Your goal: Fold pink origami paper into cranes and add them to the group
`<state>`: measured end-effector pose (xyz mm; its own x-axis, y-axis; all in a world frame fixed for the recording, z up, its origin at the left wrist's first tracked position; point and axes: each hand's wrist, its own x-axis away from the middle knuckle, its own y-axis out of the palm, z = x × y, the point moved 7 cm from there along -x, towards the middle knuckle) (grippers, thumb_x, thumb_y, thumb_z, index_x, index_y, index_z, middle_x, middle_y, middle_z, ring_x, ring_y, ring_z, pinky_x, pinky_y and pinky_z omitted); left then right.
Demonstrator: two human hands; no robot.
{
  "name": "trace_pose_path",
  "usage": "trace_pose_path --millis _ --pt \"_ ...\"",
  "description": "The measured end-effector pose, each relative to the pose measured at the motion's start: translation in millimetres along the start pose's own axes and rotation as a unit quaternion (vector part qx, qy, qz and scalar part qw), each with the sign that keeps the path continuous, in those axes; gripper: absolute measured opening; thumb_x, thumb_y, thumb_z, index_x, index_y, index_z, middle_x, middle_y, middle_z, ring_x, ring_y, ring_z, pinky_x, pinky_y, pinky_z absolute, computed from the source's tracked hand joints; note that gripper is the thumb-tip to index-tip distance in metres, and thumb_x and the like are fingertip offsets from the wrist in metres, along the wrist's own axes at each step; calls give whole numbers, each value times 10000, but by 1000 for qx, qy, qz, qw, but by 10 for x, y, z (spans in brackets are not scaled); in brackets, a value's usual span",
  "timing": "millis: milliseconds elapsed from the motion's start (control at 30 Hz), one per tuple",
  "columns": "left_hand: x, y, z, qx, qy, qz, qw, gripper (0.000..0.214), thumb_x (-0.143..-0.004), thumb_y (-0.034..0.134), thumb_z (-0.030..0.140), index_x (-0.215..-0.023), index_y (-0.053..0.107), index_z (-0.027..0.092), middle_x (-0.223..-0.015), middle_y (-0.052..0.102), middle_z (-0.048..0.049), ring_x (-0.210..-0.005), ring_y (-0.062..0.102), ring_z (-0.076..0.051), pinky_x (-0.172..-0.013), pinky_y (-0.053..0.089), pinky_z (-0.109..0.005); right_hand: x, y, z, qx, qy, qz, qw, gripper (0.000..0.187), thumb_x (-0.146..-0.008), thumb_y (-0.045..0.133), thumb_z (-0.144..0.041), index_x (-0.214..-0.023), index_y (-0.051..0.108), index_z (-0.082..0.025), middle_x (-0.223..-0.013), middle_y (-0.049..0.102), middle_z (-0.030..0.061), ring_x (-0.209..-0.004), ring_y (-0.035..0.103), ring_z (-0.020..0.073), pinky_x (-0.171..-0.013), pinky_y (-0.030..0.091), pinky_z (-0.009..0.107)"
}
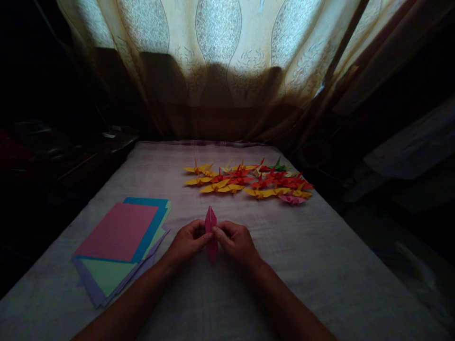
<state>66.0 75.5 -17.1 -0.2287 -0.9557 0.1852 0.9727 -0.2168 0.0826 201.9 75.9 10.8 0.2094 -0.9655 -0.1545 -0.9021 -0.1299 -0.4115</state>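
A narrow, diamond-shaped piece of folded pink paper [211, 219] stands between my two hands, its pointed ends up and down and a pale slit near the top. My left hand [190, 240] is closed on its left edge, thumb on the front. From the right, my right hand [237, 240] pinches the same piece, its thumb near the middle. The fingertips behind the paper are hidden. Both hands are low over the cloth-covered table, just in front of the rows of folded paper cranes.
Several paper cranes [232, 188] in yellow, red, green, cream and pink stand at the back right. On the left lies a loose stack of square coloured sheets [117, 232], pink on top. A pale checked cloth [302, 265] covers the table. Behind hangs a patterned curtain [220, 85].
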Motion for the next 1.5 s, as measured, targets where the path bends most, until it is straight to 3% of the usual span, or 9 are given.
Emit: trace_pose_path --millis 367,567,667,733,867,1000,1133,1267,1500 --pt "-31 3 -56 45 11 -26 999 444 -592 835 495 -783 629 152 -747 662 5 -700 602 -141 -680 445 -243 11 26 20 -19 -14 13 1000 299 -849 519 -384 -647 611 -184 -584 591 -14 -572 535 116 -559 411 212" --pt "11 15 -83 -38 -21 -45 998 327 -641 767 436 -727 615 159 -670 626 28 -619 558 -119 -610 408 -217 -31 -1 25 -63 -11 -17 998 223 -766 631 -332 -932 678 -189 -765 666 -6 -674 580 128 -630 449 223" --pt "38 35 -39 -120 -7 -65 991 255 -719 672 379 -852 667 161 -712 634 17 -642 576 -131 -585 407 -210 -52 -26 79 -79 6 -18 997 187 -788 614 -351 -715 646 -181 -634 606 -22 -597 539 117 -581 424 221" --pt "50 18 0 -178 9 -56 982 383 -736 637 340 -1082 659 177 -783 654 10 -656 598 -138 -579 422 -213 -61 -82 153 -66 23 18 997 229 -801 600 -370 -676 639 -183 -595 589 -27 -573 525 118 -567 415 224" --pt "112 28 99 -378 50 -30 924 634 -790 615 287 -1403 475 209 -885 688 -15 -724 634 -171 -664 460 -256 -46 -195 284 23 49 85 995 239 -831 572 -391 -739 675 -196 -662 647 -11 -626 570 141 -630 443 244" --pt "187 137 193 -574 113 -8 811 530 -888 573 272 -1405 492 189 -1058 689 -106 -957 636 -256 -833 477 -354 -42 -228 268 172 30 78 981 175 -863 564 -319 -801 694 -219 -790 701 12 -729 607 159 -723 433 266" --pt "234 309 168 -626 235 -61 741 407 -945 505 167 -1330 565 285 -1348 597 -72 -1264 511 -278 -1030 387 -442 -74 -252 233 298 3 80 951 139 -860 601 -300 -789 683 -213 -839 690 45 -844 589 201 -804 407 302" --pt "248 299 9 -645 247 -113 715 464 -971 433 135 -1391 499 320 -1410 562 -10 -1372 408 -275 -1124 264 -501 -97 -308 312 356 27 110 927 192 -853 611 -364 -925 673 -197 -977 677 83 -939 566 246 -851 398 345" --pt "250 246 -71 -658 226 -131 706 564 -951 390 115 -1468 391 341 -1493 468 10 -1424 319 -278 -1147 205 -504 -118 -280 375 360 76 124 922 594 -820 625 -397 -1356 485 -183 -1391 518 147 -1268 450 303 -1019 339 428"
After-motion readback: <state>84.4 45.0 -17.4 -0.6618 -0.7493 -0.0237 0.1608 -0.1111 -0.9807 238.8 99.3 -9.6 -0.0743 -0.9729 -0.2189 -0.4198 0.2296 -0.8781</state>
